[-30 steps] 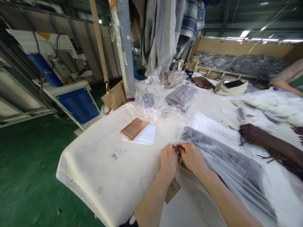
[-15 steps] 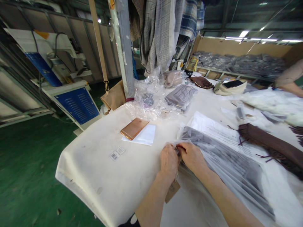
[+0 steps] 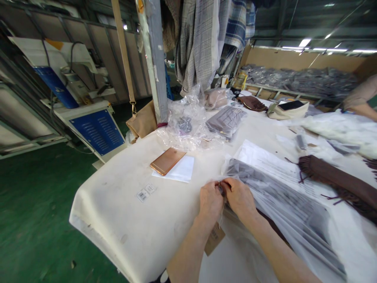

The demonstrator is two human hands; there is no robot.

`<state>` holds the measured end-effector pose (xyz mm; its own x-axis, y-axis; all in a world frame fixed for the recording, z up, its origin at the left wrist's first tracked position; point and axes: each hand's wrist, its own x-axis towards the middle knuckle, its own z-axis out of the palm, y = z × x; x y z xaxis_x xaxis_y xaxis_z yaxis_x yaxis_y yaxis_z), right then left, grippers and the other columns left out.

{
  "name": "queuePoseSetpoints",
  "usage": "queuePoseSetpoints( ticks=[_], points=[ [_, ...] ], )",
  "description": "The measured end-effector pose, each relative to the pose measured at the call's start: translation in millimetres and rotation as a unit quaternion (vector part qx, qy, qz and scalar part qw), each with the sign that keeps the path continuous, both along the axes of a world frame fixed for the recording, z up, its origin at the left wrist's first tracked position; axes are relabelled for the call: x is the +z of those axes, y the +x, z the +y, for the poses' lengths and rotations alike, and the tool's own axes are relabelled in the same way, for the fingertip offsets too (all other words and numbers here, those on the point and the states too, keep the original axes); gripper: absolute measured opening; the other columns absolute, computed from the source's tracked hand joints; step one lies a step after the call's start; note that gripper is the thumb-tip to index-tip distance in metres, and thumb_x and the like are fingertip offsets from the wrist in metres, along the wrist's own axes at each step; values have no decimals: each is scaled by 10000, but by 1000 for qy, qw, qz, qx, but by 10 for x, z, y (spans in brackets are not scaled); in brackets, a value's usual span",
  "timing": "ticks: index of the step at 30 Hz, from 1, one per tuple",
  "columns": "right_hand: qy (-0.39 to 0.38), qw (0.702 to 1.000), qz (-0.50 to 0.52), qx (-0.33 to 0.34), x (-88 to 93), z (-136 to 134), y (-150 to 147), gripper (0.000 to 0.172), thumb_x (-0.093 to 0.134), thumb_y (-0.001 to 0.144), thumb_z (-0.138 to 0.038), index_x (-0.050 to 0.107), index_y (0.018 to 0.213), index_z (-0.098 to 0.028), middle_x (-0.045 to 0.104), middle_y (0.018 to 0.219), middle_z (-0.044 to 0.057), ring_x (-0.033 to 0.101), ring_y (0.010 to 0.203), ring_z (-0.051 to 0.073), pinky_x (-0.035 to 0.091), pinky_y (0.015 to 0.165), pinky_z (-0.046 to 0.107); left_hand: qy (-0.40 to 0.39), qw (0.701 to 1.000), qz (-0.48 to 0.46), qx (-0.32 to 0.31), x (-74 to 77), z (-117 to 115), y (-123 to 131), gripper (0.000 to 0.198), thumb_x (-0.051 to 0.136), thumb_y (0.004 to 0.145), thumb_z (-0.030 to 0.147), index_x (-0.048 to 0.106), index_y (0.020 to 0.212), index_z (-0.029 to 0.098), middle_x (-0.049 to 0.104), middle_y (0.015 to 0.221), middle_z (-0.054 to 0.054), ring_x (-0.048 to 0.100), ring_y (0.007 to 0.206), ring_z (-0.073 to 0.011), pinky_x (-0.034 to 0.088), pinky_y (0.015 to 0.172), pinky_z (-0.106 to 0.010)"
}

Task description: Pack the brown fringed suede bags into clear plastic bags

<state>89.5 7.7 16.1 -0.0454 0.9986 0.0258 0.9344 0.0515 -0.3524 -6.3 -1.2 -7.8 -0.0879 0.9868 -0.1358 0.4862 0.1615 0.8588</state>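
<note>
My left hand (image 3: 209, 199) and my right hand (image 3: 240, 197) meet at the near corner of a clear plastic bag (image 3: 282, 204) that holds a dark grey folded garment. Both hands are closed, pinching the bag's edge between thumb and fingers. A brown paper hang tag (image 3: 214, 237) dangles on a string under my left wrist. The bag lies on a white padded table (image 3: 123, 212) and stretches away to the right.
A rose-gold phone (image 3: 167, 160) rests on white paper (image 3: 182, 171), with a barcode sticker (image 3: 146, 191) nearer me. Loose plastic bags (image 3: 188, 122), a bagged grey garment (image 3: 226, 120) and a brown fringed piece (image 3: 338, 181) lie further back. Plaid clothes (image 3: 203, 39) hang overhead. Another person's arm (image 3: 363, 98) shows at far right.
Hardly anything differs: my hands stay pinched at the bag's corner with small finger shifts, and the view has drifted slightly.
</note>
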Motion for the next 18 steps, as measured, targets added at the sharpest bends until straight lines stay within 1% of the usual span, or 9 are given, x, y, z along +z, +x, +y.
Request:
queuePoseSetpoints(
  ticks=[3,9,11,15,18],
  points=[
    [0,1000,-4,-12,11,-6,-17,196,472,867,-211,666,852,-188,696,845,68,617,768,200,378,652,286,3,1000,-2,6,6,2,0,291,405,856,90,664,981,138,702,985,-93,640,925,-182,464,842,-265],
    [-1,1000,10,-5,18,3,-20,187,492,856,-196,675,821,-183,700,820,64,617,776,189,380,667,272,-12,1000,11,7,26,29,-9,251,416,869,109,665,898,129,707,891,-93,655,804,-170,478,717,-239],
    [-1,1000,18,-1,15,5,-14,186,493,851,-190,676,818,-181,702,823,64,617,780,188,384,679,271,-16,1000,26,7,42,31,-4,238,421,875,118,659,890,120,702,892,-107,650,820,-179,470,732,-248],
    [-3,999,35,1,13,5,3,185,493,842,-188,675,814,-175,703,813,69,619,751,191,391,672,278,-23,998,62,-5,76,9,21,264,374,911,149,633,922,98,687,897,-141,645,837,-210,459,739,-282],
    [-1,999,53,11,13,4,24,195,484,840,-179,677,809,-181,704,801,59,621,747,182,399,672,271,-27,996,81,-15,91,-17,38,216,398,899,132,604,950,87,671,924,-156,639,865,-233,455,738,-301]
  ],
)
